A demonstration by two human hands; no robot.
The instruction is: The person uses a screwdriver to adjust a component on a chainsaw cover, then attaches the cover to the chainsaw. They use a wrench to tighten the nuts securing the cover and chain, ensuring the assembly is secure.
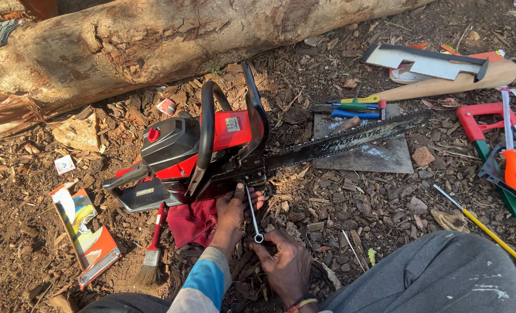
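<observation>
- Nearest my camera: my grey trouser knee (pixel 437 272), low and right of the chainsaw (pixel 211 150), with my two hands just left of it.
- My right hand (pixel 287 264): fingers curled around the ring end of a slim metal spanner (pixel 252 214), pinching it near the bottom.
- My left hand (pixel 234 211): reaching in from a blue and white sleeve, fingers bent against the underside of the saw body where the spanner's upper end meets it. I cannot tell how firmly they grip anything.
- The chainsaw: red and black, resting on bark chips in front of a big log (pixel 153 40). Its long axis runs left to right, rear handle at left, guide bar (pixel 350 139) pointing right and slightly away from me, tip over a flat grey slab (pixel 379 153).
- Progress, as I judge it: the side cover and bar are on and the spanner sits at the clamp area, so the fastening work looks underway, not finished.
- Under the saw: a red cloth (pixel 191 223); left of that, a red-handled brush (pixel 152 249).
- Right of the bar tip: an orange-handled tool (pixel 511 165) and a yellow-shafted screwdriver (pixel 489 232).
</observation>
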